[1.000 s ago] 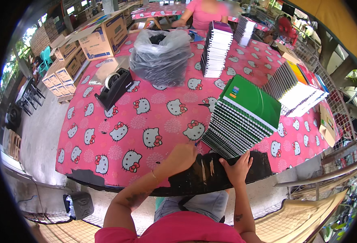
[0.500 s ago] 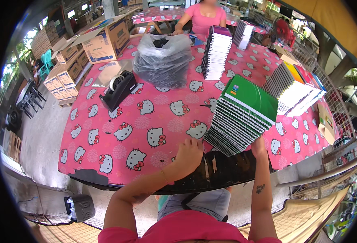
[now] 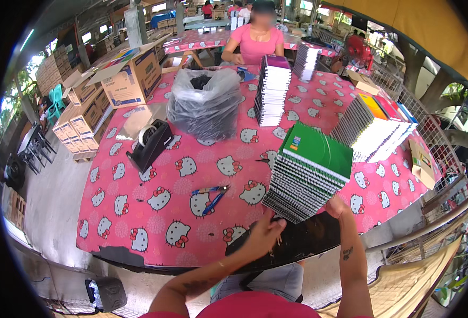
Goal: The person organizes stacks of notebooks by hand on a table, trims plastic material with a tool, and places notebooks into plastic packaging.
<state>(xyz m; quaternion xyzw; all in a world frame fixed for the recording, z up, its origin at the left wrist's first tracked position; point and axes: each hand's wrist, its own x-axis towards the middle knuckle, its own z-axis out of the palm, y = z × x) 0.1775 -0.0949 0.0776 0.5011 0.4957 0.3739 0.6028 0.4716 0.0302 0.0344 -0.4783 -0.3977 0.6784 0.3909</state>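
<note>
A tall, slanted stack of green-covered spiral notebooks [image 3: 318,151] stands near the front of the pink patterned table, wire bindings toward me. My right hand [image 3: 339,206] holds its lower right side, with the fingertips partly hidden by the notebooks. At the lower left corner is my left hand [image 3: 265,233], thumb and fingers apart; whether its fingertips touch the stack I cannot tell. Blue-handled pliers [image 3: 210,199] lie with their handles spread on the table, to the left of the stack.
A black tape dispenser [image 3: 151,146] and a grey plastic bag [image 3: 204,108] stand to the left. Beyond are a white-paged notebook stack [image 3: 272,93] and a seated person in pink [image 3: 257,42]. More notebooks [image 3: 374,127] stand right; cartons [image 3: 130,79] sit at far left.
The blue-handled pliers now show on the table, where none were visible before. My left hand has moved right, toward the stack's lower corner. The view has tilted up, showing more background.
</note>
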